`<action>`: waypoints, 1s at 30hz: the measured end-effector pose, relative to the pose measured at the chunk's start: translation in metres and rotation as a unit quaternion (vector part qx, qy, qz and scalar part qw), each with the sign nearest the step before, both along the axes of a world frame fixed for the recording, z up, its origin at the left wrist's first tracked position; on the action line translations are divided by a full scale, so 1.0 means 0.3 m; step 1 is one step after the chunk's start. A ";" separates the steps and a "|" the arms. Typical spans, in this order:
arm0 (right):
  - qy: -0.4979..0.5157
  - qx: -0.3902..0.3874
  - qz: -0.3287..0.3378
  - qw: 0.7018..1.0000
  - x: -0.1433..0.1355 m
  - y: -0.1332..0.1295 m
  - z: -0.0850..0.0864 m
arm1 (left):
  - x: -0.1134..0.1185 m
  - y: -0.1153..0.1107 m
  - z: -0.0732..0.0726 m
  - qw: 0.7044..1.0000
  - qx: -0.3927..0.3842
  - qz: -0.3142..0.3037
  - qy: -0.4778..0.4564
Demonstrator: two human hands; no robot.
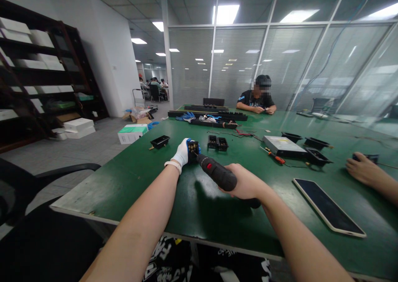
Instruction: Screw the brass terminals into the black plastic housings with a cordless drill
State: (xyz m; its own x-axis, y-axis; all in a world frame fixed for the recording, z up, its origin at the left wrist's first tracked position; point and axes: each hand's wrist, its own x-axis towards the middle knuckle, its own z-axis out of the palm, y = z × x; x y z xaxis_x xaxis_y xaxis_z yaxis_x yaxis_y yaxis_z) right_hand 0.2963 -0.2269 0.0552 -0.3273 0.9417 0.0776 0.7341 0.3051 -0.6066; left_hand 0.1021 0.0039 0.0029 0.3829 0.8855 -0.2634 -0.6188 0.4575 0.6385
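Head view: a green table (130, 190) with a smooth, faintly glossy top is shown, worked at by two hands.
Left hand (183, 152): gloved in white fabric with blue at the fingers, a pale band being worn at the wrist; a black block (193, 147) is grasped.
Black block: small and box-shaped, with brass-coloured parts exposed on its face; it is held left of centre, over the near half of the tabletop.
Right hand (241, 178): bare, and wrapped around a power screwdriver (216, 172).
Power screwdriver: dark, matte and rounded, marked by a red button; its nose is directed left at the block.
Around the block: paired black housings (217, 142) are set farther right, a single black housing (160, 141) farther left.
Right side: a flat metal case (284, 145), an orange-handled screwdriver (276, 156) and a black tray (317, 157) are grouped; a pale-rimmed phone (329, 207) is laid nearer.
Far side: a seated person (255, 99) is placed behind long black strips (214, 115).
Obscured: contact at the tool's tip cannot be made out; the right fingers are largely hidden; another person's hand (362, 170), its forearm cut off at right, is closed around a dark, indistinct object.
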 end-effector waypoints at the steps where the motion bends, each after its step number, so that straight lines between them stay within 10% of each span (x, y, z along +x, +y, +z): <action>1: 0.000 -0.001 -0.001 1.000 -0.001 -0.001 0.002 | 0.000 -0.002 0.001 1.000 -0.003 -0.001 0.008; 30: -0.004 0.004 0.000 1.000 -0.004 0.003 0.000 | 0.004 -0.013 0.014 1.000 -0.015 0.009 0.020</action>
